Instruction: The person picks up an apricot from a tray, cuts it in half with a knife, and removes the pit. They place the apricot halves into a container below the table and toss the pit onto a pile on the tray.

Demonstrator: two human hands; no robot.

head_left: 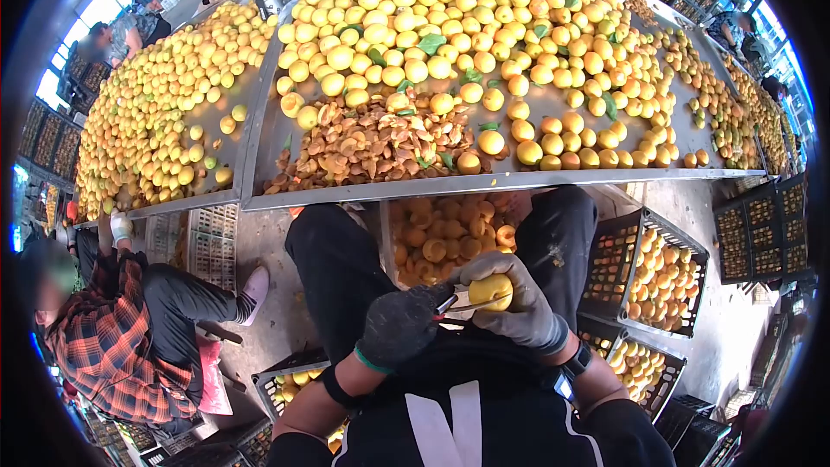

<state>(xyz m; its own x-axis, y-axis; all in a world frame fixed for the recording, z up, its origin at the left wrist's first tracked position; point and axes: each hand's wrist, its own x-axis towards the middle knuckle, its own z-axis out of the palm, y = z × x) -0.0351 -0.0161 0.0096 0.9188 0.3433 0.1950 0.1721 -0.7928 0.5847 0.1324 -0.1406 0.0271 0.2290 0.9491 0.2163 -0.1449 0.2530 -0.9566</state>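
Observation:
My left hand (399,327), in a dark glove with a green cuff, is closed round the handle of a small knife (475,305). Its thin blade lies against a yellow apricot (491,291). My right hand (523,307), in a grey glove, grips that apricot with fingers and thumb around it. Both hands are close together above my lap. Just beyond them, between my knees, sits a crate of orange apricot pieces (445,233), partly hidden by the right hand.
A metal-edged sorting table (519,180) stands ahead, heaped with apricots (389,26) and brown pits or scraps (380,143). Black crates of apricots (661,281) stand at right, another crate (298,380) at lower left. A person in a plaid shirt (112,346) sits at left; others work around the table.

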